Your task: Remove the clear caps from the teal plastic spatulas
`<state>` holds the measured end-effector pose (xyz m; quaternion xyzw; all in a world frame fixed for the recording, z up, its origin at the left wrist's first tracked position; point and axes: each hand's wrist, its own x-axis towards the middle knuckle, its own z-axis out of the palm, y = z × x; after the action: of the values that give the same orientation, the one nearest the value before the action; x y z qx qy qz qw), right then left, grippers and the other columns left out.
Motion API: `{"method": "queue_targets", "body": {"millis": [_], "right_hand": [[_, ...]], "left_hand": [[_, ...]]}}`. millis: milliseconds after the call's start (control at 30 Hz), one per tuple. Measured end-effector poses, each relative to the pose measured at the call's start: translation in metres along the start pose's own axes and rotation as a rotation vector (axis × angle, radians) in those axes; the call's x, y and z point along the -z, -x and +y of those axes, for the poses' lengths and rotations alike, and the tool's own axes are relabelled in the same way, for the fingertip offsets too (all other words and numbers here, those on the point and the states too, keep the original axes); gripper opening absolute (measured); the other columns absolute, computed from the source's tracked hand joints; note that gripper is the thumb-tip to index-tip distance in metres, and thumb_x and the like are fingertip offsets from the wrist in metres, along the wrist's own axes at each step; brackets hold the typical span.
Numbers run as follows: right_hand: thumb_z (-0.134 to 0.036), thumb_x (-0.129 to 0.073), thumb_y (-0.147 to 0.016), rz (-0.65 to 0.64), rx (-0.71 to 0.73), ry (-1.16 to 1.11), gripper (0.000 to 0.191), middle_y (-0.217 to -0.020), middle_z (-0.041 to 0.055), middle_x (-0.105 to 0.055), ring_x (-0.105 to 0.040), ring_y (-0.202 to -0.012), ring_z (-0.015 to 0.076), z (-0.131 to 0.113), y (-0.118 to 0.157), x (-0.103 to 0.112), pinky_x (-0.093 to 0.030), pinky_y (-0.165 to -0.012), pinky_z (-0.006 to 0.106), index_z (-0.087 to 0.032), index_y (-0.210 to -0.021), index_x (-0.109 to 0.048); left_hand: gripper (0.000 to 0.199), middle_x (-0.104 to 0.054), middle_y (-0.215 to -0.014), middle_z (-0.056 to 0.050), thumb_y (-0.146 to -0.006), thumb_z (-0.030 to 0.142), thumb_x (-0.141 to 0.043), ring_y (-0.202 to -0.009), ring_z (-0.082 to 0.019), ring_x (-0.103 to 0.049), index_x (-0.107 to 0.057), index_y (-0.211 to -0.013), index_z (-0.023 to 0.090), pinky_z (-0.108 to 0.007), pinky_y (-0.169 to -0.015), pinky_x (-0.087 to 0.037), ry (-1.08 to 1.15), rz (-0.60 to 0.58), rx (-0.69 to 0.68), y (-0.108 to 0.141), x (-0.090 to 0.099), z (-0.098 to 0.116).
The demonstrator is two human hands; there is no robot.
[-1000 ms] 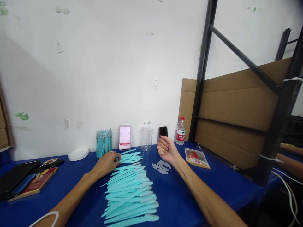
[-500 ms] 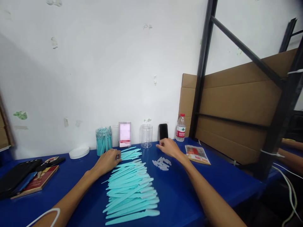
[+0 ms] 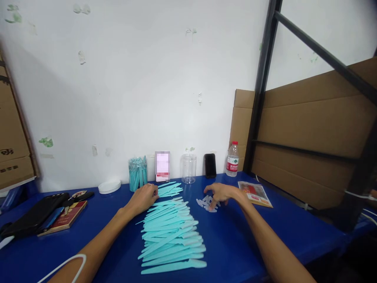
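Many turquoise sticks with paler ends (image 3: pixel 172 232) lie in a long row on the blue table, and a smaller group (image 3: pixel 169 190) lies behind them. My left hand (image 3: pixel 145 198) rests at the left end of that smaller group, fingers curled; what they hold, if anything, is hidden. Over a small pile of clear plastic pieces (image 3: pixel 203 203), my right hand (image 3: pixel 220 193) has its fingers apart, one fingertip down on the pile. A clear jar full of turquoise sticks (image 3: pixel 138 175) stands behind my left hand. Another clear jar (image 3: pixel 189 169) stands without a lid near the wall.
A phone with a lit screen (image 3: pixel 162 167), a dark phone (image 3: pixel 210 165) and a water bottle (image 3: pixel 232 160) stand along the wall. A white lid (image 3: pixel 109 187) lies left, near a black case (image 3: pixel 38 214) and a red booklet (image 3: pixel 69 216). A printed packet (image 3: pixel 255 193) lies right.
My right hand has moved from near the dark phone down onto the clear pieces, and its fingers have spread. My left hand stays by the small group. The view has shifted left.
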<state>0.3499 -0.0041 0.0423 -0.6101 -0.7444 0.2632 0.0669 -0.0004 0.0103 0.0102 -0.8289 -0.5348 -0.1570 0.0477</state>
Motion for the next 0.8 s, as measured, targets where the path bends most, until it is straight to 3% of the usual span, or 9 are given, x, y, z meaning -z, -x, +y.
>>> {"method": "queue_targets", "body": {"millis": [167,467,667,800], "right_hand": [[-0.029,-0.086,-0.044,0.083,0.118,-0.053,0.051,-0.084,0.0017,-0.055,-0.053,-0.045,0.0080,-0.005,-0.009,-0.011,-0.041,-0.033,0.019,-0.020,-0.092,-0.070],[-0.029,-0.073,-0.069,0.224,0.209,-0.029,0.017,-0.064,-0.0017,-0.060,-0.048,-0.040,0.0065,-0.017,-0.023,-0.029,-0.035,-0.038,0.018,-0.018,-0.080,-0.066],[-0.014,-0.065,-0.070,0.315,0.220,0.040,0.009,-0.066,-0.0004,-0.064,-0.057,-0.055,0.0100,-0.014,-0.028,-0.031,-0.037,-0.053,0.019,-0.017,-0.078,-0.068],[-0.012,-0.064,-0.070,0.355,0.214,0.071,0.012,-0.069,0.0012,-0.066,-0.060,-0.065,0.0136,-0.014,-0.028,-0.031,-0.037,-0.058,0.021,-0.018,-0.079,-0.070]], "left_hand": [[0.010,-0.064,-0.085,-0.005,-0.085,0.024,-0.051,-0.077,-0.020,-0.060,-0.057,-0.078,0.021,-0.027,-0.061,-0.036,-0.008,0.003,0.001,0.000,-0.001,0.001],[0.022,-0.064,-0.086,-0.009,-0.091,0.023,-0.039,-0.079,-0.024,-0.061,-0.057,-0.080,0.020,-0.030,-0.063,-0.036,-0.025,0.064,-0.029,0.000,-0.001,0.004],[0.022,-0.065,-0.086,-0.008,-0.094,0.026,-0.036,-0.082,-0.025,-0.061,-0.055,-0.085,0.020,-0.029,-0.065,-0.036,0.019,0.123,-0.016,0.002,0.016,0.015],[0.021,-0.062,-0.074,-0.002,-0.095,0.027,-0.032,-0.069,-0.020,-0.059,-0.050,-0.086,0.022,-0.026,-0.058,-0.032,0.093,0.143,0.003,0.004,0.033,0.031]]}}
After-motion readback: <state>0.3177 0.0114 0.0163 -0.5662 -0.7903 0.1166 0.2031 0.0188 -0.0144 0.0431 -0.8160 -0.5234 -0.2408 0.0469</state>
